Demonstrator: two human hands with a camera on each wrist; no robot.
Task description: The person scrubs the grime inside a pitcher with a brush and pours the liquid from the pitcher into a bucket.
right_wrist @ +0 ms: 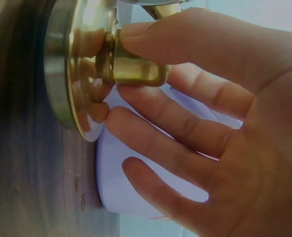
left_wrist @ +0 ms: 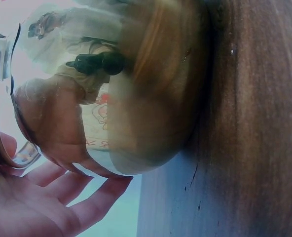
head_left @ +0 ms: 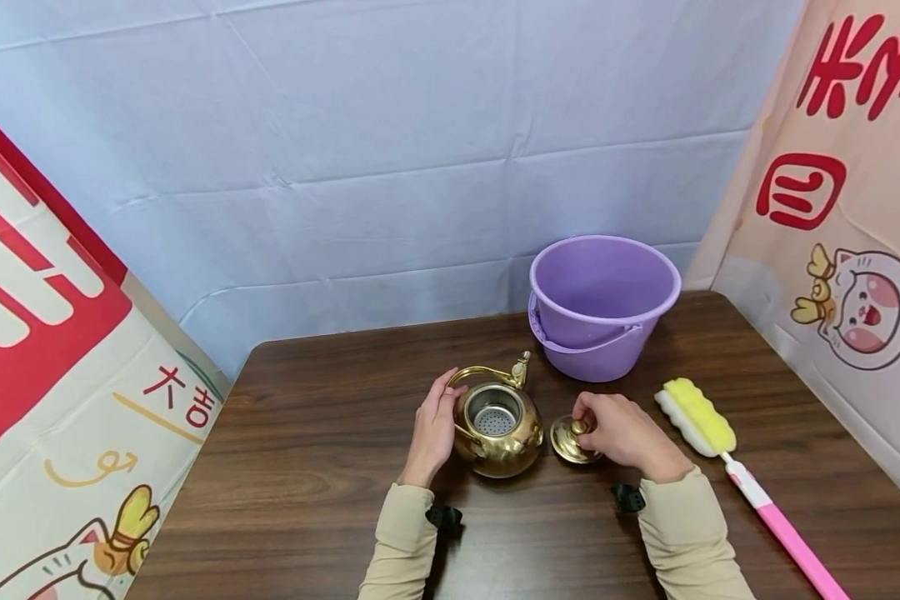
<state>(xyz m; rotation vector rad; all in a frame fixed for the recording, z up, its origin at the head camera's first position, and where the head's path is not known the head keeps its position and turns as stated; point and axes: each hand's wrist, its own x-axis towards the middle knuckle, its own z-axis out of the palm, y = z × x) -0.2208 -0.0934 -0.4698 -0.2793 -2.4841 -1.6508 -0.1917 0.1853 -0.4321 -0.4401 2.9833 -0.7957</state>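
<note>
A shiny gold teapot [head_left: 498, 450] stands without its lid on the table, a perforated metal strainer [head_left: 495, 419] visible in its mouth. Its arched handle [head_left: 487, 369] leans toward the left hand [head_left: 437, 425], which grips it at the pot's left side. In the left wrist view, fingertips [left_wrist: 117, 183] rest against the rounded gold body. Just right of the pot is the gold lid [head_left: 566, 442], low at the tabletop. The right hand [head_left: 621, 429] pinches its knob [right_wrist: 138, 65] between thumb and fingers, with the remaining fingers loosely bent beside the lid's rim.
Behind the lid stands a purple bucket [head_left: 592, 354], its handle hanging down in front. To the right lies a brush with a yellow and white sponge head [head_left: 697, 417] and a pink handle [head_left: 798, 546]. Cloth backdrops [head_left: 360, 167] surround the brown wooden table [head_left: 307, 467].
</note>
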